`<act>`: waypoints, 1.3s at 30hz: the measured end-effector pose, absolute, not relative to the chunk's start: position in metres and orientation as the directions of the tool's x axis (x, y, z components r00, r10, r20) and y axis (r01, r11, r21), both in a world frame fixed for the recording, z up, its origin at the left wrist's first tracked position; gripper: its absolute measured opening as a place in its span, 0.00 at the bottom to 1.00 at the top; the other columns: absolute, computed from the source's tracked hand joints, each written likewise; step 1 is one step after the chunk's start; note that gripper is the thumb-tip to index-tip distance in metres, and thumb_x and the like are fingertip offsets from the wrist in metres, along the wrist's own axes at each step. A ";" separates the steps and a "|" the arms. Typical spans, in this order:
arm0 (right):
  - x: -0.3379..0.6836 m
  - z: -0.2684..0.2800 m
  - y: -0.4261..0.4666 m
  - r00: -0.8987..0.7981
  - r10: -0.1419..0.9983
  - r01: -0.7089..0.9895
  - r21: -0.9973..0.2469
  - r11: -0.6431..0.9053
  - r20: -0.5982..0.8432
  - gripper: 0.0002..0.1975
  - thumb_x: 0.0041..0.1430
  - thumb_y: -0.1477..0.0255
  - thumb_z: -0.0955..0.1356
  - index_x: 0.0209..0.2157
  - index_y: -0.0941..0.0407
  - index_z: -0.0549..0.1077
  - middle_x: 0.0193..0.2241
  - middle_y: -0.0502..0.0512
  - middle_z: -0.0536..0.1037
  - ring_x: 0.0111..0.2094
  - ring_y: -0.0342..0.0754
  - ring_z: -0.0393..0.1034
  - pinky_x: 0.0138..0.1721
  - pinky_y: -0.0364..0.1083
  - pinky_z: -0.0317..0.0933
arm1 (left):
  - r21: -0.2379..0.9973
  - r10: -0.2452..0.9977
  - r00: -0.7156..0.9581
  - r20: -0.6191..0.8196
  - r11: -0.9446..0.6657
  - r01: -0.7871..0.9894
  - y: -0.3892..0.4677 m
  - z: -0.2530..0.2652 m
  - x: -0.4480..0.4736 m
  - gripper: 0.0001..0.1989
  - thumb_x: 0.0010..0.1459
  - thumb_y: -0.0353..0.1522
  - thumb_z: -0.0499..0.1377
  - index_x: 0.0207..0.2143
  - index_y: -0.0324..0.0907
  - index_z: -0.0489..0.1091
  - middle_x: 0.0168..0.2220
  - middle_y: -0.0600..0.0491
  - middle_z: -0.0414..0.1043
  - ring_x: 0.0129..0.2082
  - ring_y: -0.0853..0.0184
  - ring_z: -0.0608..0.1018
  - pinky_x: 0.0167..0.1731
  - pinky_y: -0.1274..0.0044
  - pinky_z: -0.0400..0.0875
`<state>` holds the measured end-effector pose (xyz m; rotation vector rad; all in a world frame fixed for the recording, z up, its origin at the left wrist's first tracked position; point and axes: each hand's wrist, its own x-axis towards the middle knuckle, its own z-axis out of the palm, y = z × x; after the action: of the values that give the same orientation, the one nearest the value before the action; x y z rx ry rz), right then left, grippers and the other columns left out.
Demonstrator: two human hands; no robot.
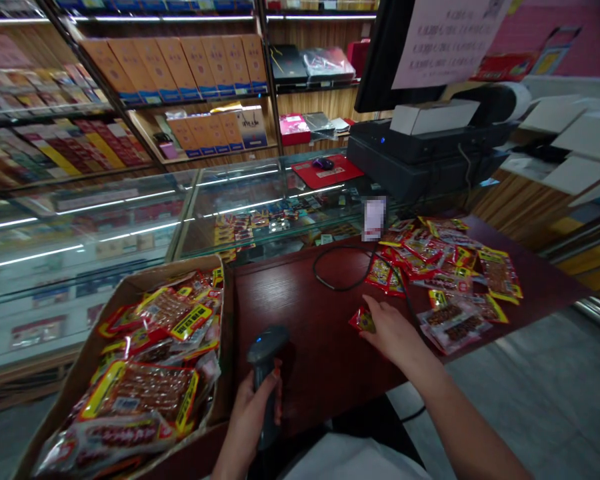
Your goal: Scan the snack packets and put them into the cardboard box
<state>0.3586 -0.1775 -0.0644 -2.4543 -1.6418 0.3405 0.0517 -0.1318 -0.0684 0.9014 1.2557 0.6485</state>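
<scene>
My left hand is wrapped round the handle of a dark barcode scanner, its head above the dark red table. My right hand has its thumb and fingers on a small red snack packet at the table's middle; part of the packet is hidden under the fingers. To the right of that hand lies a loose heap of red and yellow snack packets. Left of the scanner stands an open cardboard box filled with larger snack packets.
A black cable loops across the table. Behind it runs a glass display counter with a red mouse pad and a mouse. A monitor stands at the back right. Shelves hold orange boxes.
</scene>
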 end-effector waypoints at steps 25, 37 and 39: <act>0.292 -0.093 -0.071 0.293 0.944 -0.647 -0.758 0.080 -0.150 0.26 0.49 0.66 0.74 0.52 0.50 0.74 0.43 0.50 0.82 0.45 0.53 0.77 0.47 0.52 0.70 | 0.896 0.826 0.364 -0.430 0.339 0.287 -0.141 -0.042 0.070 0.15 0.55 0.42 0.63 0.35 0.39 0.68 0.18 0.61 0.66 0.13 0.73 0.68 0.12 0.82 0.62; 0.287 -0.088 -0.070 0.312 0.937 -0.638 -0.766 0.083 -0.159 0.25 0.48 0.66 0.74 0.50 0.51 0.75 0.42 0.52 0.83 0.45 0.54 0.76 0.48 0.54 0.68 | 0.901 0.843 0.334 -0.422 0.348 0.259 -0.143 -0.038 0.069 0.15 0.53 0.41 0.64 0.37 0.39 0.70 0.19 0.60 0.66 0.12 0.73 0.68 0.12 0.82 0.63; 0.287 -0.087 -0.070 0.306 0.941 -0.643 -0.760 0.092 -0.145 0.25 0.48 0.67 0.74 0.50 0.51 0.75 0.43 0.52 0.83 0.46 0.54 0.76 0.49 0.54 0.68 | 0.899 0.842 0.335 -0.423 0.343 0.273 -0.143 -0.038 0.069 0.14 0.54 0.40 0.64 0.37 0.39 0.70 0.18 0.60 0.66 0.12 0.73 0.68 0.12 0.82 0.63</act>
<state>0.2872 -0.0697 -0.0869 -0.8442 -0.4330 1.2321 0.0692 -0.1433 -0.0380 1.2066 1.2161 0.5224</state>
